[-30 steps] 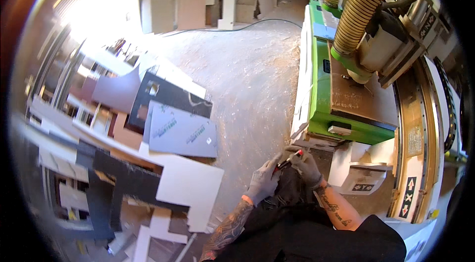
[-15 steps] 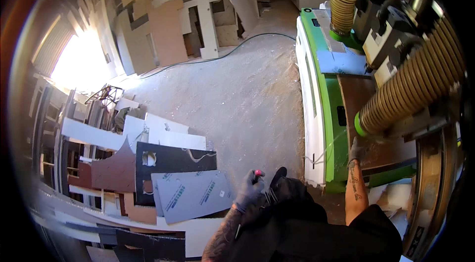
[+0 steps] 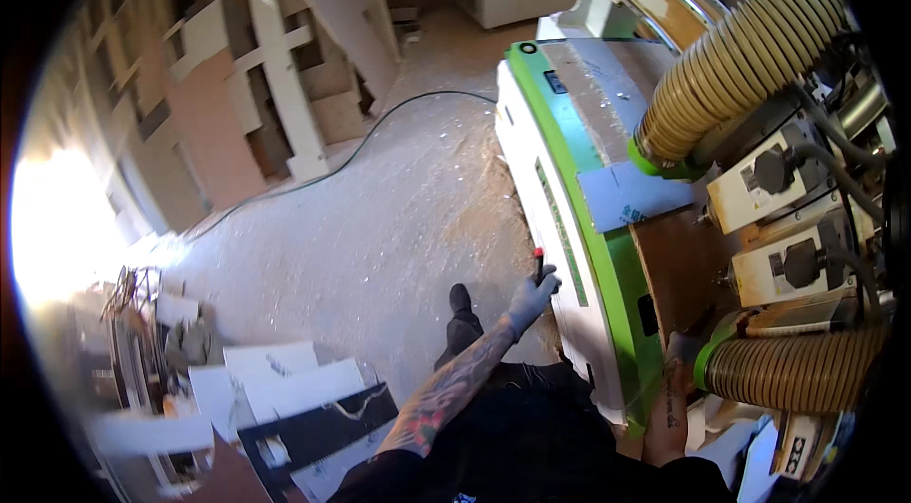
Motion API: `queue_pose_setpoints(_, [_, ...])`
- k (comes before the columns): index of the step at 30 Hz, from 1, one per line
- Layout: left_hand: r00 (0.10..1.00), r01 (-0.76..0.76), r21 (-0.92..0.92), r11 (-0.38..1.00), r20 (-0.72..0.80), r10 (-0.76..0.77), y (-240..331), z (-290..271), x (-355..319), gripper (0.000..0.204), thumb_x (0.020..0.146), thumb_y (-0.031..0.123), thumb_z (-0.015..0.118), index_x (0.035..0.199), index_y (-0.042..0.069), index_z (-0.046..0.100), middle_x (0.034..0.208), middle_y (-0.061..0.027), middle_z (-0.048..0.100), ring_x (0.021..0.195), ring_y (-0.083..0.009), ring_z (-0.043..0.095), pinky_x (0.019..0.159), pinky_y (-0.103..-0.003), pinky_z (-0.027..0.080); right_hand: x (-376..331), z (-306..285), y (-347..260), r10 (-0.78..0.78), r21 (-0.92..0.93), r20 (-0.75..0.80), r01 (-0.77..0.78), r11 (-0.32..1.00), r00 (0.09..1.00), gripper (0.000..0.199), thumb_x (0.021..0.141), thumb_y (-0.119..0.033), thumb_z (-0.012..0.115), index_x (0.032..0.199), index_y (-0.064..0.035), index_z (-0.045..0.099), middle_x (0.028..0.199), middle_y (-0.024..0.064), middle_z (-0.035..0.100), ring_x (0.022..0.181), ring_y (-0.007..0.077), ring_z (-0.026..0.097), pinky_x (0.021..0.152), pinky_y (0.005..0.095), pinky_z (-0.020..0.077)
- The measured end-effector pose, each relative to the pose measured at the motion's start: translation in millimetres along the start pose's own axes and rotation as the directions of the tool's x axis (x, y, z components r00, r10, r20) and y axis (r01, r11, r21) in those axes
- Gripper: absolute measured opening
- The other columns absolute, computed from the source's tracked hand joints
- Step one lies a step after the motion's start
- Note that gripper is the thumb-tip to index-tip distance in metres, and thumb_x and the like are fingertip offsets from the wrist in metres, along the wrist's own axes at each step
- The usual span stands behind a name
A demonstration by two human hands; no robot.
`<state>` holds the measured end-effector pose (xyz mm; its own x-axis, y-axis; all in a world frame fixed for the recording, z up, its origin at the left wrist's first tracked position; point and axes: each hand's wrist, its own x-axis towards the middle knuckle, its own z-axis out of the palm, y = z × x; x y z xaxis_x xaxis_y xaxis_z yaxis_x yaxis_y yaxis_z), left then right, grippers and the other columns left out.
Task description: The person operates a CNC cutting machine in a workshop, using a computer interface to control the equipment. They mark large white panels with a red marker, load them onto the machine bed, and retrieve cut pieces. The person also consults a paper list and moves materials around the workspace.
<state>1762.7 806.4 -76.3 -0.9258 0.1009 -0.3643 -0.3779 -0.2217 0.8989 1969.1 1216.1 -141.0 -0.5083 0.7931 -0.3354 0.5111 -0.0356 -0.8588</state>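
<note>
While the left hand (image 3: 528, 302), in a grey glove, holds a slim dark marker with a red tip (image 3: 538, 264) pinched upright between its closed fingers, it hangs over the dusty floor (image 3: 380, 237) just beside the white and green flank of the machine (image 3: 569, 247), and the right hand (image 3: 679, 351) reaches in over the machine's bed under the ribbed extraction hose (image 3: 731, 95); whether that hand is spread or closed on anything I cannot tell, since the green collar and the hose below hide most of it. I judge the step in hand to be tending the piece on the bed, with the marker kept ready in the other hand; the next move would call for bringing the marker across to the brown panel (image 3: 678, 266) and steadying it with the right hand, keeping clear of the hoses. A grey sheet (image 3: 631, 199) lies on the bed near the hose collar. Against the picture of half a second ago, the view has swung from the stacked offcuts (image 3: 294, 399) toward the machine, the left arm is stretched further out with the marker raised, and the right hand has gone deeper over the bed
</note>
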Motion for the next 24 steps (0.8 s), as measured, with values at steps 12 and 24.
queue_pose_setpoints(12, [0.888,0.457,-0.252,0.853,0.185,-0.421,2,108,240,0.024,0.092,0.028,0.064,0.107,0.011,0.056,0.085,-0.0056,0.061,0.072,-0.0196,0.062,0.059,-0.041,0.055,-159,61,-22,0.434,0.659,-0.073,-0.284,0.696,0.898,0.029,0.091,-0.036,0.067,0.111,-0.0188,0.056,0.120,0.0060,0.068,0.055,0.0127,0.048,0.046,0.0296,0.0387])
queue_pose_setpoints(24, [0.995,0.083,-0.061,0.995,-0.057,-0.086,73,-81,307,0.030,0.097,0.031,0.060,0.075,0.011,0.059,0.066,0.0053,0.050,0.057,-0.0082,0.047,0.049,-0.029,0.037,-139,97,-133,0.291,0.715,0.239,-0.370,0.593,0.927,0.033,0.104,-0.024,0.044,0.133,-0.0201,0.057,0.120,0.0068,0.067,0.047,0.0083,0.036,0.040,0.0232,0.0258])
